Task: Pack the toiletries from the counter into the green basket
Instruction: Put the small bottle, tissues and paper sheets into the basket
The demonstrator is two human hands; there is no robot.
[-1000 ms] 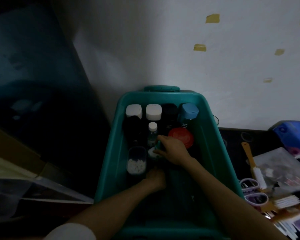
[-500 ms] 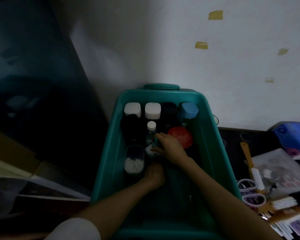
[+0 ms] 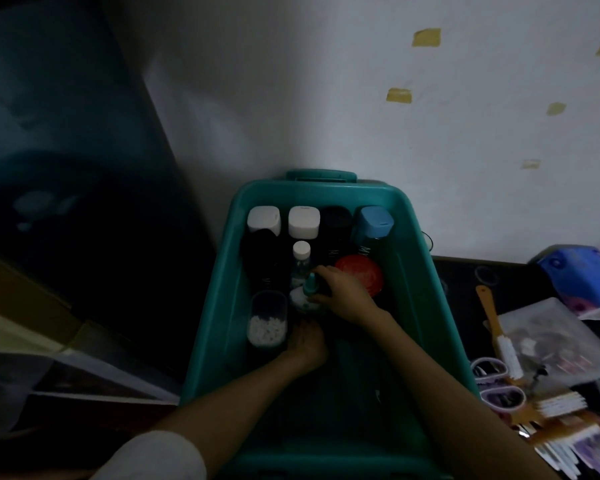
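My right hand (image 3: pixel 343 297) pinches a small teal-capped bottle (image 3: pixel 310 289) inside the green basket (image 3: pixel 430 323); my left hand (image 3: pixel 307 344) sits just nearer me, grip unclear in the dark. Taller bottles (image 3: pixel 302 221) crowd the far wall, near half lies open

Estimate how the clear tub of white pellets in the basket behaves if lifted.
Clear tub: pellets fill only its lower part, so it is probably light and bottom-heavy, unlikely to tip. Walls look smooth and rigid, so possibly slippery. Loose pellets would likely shift or spill when tilted; a lid cannot be made out.
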